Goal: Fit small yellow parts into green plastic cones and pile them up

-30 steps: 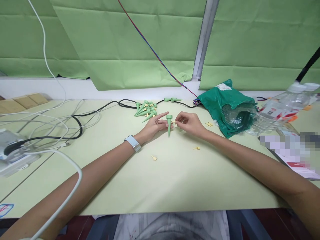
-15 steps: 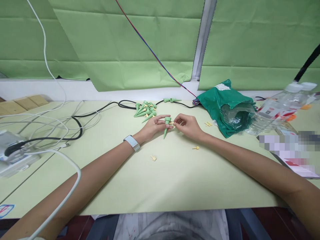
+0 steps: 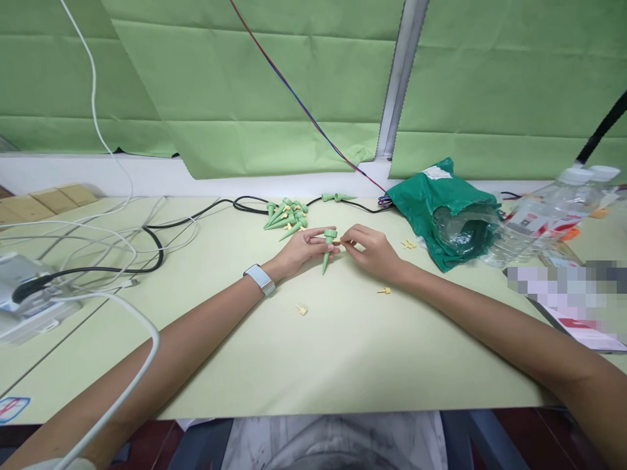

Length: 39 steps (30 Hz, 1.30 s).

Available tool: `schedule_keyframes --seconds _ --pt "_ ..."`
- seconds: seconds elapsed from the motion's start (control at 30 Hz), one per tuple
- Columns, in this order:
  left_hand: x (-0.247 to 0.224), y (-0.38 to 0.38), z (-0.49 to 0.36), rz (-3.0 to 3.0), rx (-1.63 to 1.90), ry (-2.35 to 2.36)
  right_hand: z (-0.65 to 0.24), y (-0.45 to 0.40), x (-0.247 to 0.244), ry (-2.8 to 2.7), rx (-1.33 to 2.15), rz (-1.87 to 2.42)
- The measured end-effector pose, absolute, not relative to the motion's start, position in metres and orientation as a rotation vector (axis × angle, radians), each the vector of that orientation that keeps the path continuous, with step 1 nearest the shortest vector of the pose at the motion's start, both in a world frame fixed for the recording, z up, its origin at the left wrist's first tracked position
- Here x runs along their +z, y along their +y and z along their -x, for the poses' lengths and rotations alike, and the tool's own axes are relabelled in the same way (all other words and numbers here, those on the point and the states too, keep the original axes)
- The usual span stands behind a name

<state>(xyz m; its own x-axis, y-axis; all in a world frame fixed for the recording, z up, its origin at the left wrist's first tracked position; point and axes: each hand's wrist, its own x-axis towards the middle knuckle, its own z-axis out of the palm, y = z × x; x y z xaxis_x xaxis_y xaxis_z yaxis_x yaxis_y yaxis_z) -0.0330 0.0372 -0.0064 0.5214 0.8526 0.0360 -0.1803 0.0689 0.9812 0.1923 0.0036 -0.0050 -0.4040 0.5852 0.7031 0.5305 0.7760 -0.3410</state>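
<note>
Between the fingers of my left hand (image 3: 301, 253) stands a green plastic watering spike (image 3: 329, 239), point downward and wide cap on top. My right hand (image 3: 371, 249) is closed in a pinch on a small yellow valve (image 3: 337, 241) at the spike's side. Fingertips cover most of that valve, so how deep it sits in the spike cannot be seen. Loose yellow valves lie on the table nearby: one (image 3: 302, 310) in front of my left hand, another (image 3: 385, 291) below my right wrist, and a few (image 3: 408, 245) to the right.
Several green spikes with yellow valves (image 3: 287, 215) lie heaped behind my left hand; more green spikes (image 3: 337, 196) lie farther back. A green plastic bag (image 3: 443, 209) and clear bottles (image 3: 543, 209) are at right. Cables (image 3: 147, 254) and a clear box (image 3: 34, 300) occupy the left.
The yellow valve shows less between my right fingertips and the spike. Both hands stay almost in place, and the view has shifted slightly.
</note>
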Motion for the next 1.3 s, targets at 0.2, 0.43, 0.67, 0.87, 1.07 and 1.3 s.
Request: schedule_keyframes --seconds 0.2,0.43,0.67,0.87,1.07,1.3 --pt "-0.004 0.037 0.033 -1.293 0.833 0.67 -0.193 0.004 -0.011 -2.173 -0.054 0.779" --pt "-0.004 0.033 0.032 -1.316 0.842 0.693 -0.182 0.001 -0.01 -1.796 0.576 0.956" --pt "-0.006 0.032 0.031 -1.348 0.868 0.696 -0.182 0.005 -0.012 -1.672 0.795 0.927" --pt "-0.005 0.036 0.033 -1.272 0.913 0.711 -0.186 0.006 -0.009 -1.728 0.652 0.908" --pt "-0.001 0.036 0.034 -1.28 0.83 0.698 -0.19 0.004 -0.009 -1.86 0.461 0.86" --pt "-0.006 0.038 0.036 -1.348 0.782 0.621 -0.184 0.006 -0.009 -1.674 0.809 0.862"
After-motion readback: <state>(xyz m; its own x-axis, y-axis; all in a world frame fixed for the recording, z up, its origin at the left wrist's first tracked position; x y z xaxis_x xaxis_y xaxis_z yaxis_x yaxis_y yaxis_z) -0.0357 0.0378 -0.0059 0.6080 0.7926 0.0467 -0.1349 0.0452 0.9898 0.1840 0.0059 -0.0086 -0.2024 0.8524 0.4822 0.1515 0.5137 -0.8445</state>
